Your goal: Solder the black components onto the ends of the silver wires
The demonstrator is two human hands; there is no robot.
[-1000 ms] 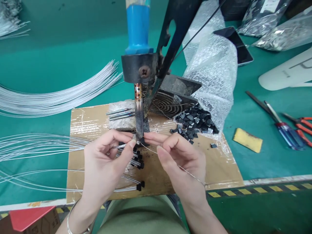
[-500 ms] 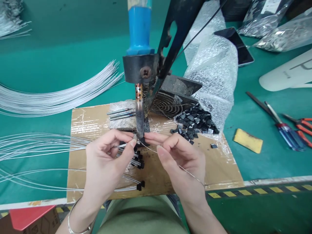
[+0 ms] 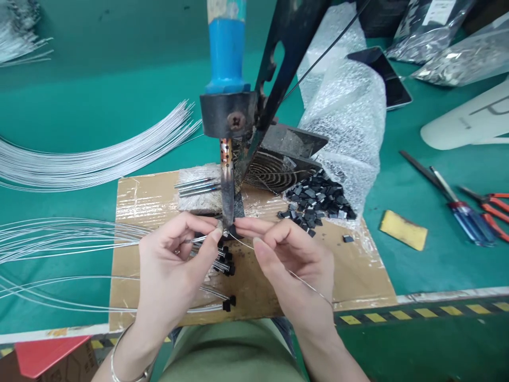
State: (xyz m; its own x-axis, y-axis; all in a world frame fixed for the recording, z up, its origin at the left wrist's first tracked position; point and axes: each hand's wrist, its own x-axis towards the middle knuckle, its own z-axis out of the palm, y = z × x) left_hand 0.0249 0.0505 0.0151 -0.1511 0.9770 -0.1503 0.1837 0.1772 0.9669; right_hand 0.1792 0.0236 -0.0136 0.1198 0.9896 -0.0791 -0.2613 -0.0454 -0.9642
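A blue-handled soldering iron (image 3: 227,58) points straight down in its clamp, its tip between my two hands. My left hand (image 3: 175,260) is closed in a pinch on a thin white wire (image 3: 195,240), just left of the tip. Fingertips cover the wire's end and any small part there. My right hand (image 3: 298,265) pinches a thin strand of solder wire (image 3: 243,243), which runs from the tip under the thumb and out past the palm. Under the hands lie finished-looking wires with black blocks (image 3: 228,303) on their ends, on a cardboard sheet (image 3: 353,278).
A black arm (image 3: 286,63) holds the iron. To the right are loose black pieces (image 3: 320,196), bubble wrap (image 3: 350,106), a yellow sponge (image 3: 403,229), a screwdriver (image 3: 471,220), pliers (image 3: 489,204) and a white cup (image 3: 461,119). A white wire bundle (image 3: 99,162) lies left.
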